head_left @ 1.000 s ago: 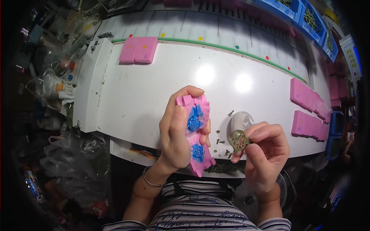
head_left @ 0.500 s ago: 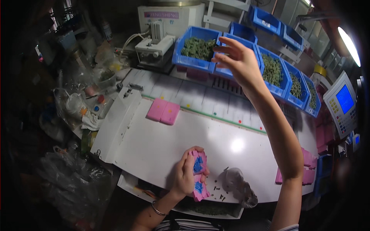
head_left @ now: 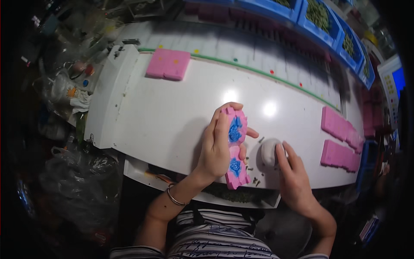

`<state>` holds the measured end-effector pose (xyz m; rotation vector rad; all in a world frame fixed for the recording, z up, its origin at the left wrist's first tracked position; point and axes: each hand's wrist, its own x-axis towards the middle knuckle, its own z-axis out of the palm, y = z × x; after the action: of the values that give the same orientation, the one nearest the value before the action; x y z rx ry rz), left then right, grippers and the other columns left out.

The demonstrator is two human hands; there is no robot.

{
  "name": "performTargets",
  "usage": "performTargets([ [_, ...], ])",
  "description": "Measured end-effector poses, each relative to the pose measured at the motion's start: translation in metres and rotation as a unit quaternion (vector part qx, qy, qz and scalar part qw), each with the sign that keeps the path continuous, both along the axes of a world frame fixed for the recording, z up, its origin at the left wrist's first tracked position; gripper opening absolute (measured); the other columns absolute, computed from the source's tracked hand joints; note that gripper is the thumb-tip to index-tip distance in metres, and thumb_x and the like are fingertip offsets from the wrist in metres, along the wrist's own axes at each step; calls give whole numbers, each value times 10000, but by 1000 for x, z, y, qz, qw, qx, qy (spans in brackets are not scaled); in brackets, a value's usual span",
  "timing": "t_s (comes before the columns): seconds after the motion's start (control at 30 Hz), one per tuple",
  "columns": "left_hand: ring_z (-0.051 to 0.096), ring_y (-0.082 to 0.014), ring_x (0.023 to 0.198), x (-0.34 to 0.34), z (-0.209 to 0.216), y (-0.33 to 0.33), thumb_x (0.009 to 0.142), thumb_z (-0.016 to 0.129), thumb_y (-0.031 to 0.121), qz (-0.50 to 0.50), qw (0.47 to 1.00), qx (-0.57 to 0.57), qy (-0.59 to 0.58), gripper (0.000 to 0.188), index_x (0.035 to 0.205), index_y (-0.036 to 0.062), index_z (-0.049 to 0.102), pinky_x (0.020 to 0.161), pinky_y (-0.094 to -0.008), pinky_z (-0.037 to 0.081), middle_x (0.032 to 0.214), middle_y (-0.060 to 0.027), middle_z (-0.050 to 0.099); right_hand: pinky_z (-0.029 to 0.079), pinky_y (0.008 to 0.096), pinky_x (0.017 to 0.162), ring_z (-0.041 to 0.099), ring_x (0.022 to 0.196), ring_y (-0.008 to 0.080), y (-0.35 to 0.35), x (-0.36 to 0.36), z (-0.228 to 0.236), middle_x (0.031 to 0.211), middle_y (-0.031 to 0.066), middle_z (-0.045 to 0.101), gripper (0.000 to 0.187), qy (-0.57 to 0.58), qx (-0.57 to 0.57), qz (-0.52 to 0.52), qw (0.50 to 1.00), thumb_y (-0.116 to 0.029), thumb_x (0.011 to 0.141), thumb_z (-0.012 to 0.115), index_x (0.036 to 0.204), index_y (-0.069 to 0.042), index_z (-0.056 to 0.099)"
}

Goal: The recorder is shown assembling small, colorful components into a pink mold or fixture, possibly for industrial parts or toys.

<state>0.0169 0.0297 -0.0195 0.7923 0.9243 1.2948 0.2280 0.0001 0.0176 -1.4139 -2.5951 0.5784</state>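
My left hand (head_left: 214,144) is closed around a pink mold (head_left: 242,172) with two bright blue hollows, held up over the white tabletop. The mold's blue faces are turned toward me, and its pink edges are uneven. To its right, my right hand (head_left: 294,172) has its fingers closed on a rounded white-grey cloth pouch (head_left: 270,152). The hand hides the pouch's gathered end. Small dark bits (head_left: 257,181) lie scattered on the tabletop between the mold and the pouch.
A pink two-part block (head_left: 168,64) lies at the far left of the white table (head_left: 172,116). Pink blocks (head_left: 338,154) line the right side. Blue bins (head_left: 321,19) with green pieces stand at the back right. Clear plastic bags (head_left: 69,190) crowd the left; an open drawer (head_left: 267,200) sits below.
My right hand has come down from the blue bins to the cloth pouch. My left hand still holds the mold. The view has tipped down toward the table.
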Motion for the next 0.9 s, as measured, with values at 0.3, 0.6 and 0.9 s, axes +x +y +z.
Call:
performTargets([
  [0.3, 504, -133, 920, 23, -5, -6, 1013, 165, 287, 49, 978, 100, 179, 449, 1165, -4, 470, 851, -240, 399, 1030, -104, 533, 470, 355, 802, 559, 894, 289, 9, -38, 2, 1300, 227, 471, 617, 183, 173, 50, 966, 91, 600, 623, 1201, -44, 579],
  [0.6, 553, -117, 612, 26, -12, 3, 1010, 164, 309, -16, 995, 56, 83, 436, 1194, 18, 430, 501, -249, 491, 905, -98, 558, 461, 344, 780, 542, 880, 294, 3, -33, -7, 1284, 194, 499, 629, 209, 165, -25, 963, 87, 589, 594, 1195, -80, 598],
  [0.9, 572, -114, 602, 25, -15, -2, 1000, 342, 304, 81, 980, 157, 86, 398, 1200, -18, 461, 594, -231, 477, 836, -84, 614, 453, 332, 785, 541, 857, 291, -10, -17, 15, 1294, 249, 460, 691, 285, 99, -81, 950, 171, 573, 506, 1236, -17, 551],
])
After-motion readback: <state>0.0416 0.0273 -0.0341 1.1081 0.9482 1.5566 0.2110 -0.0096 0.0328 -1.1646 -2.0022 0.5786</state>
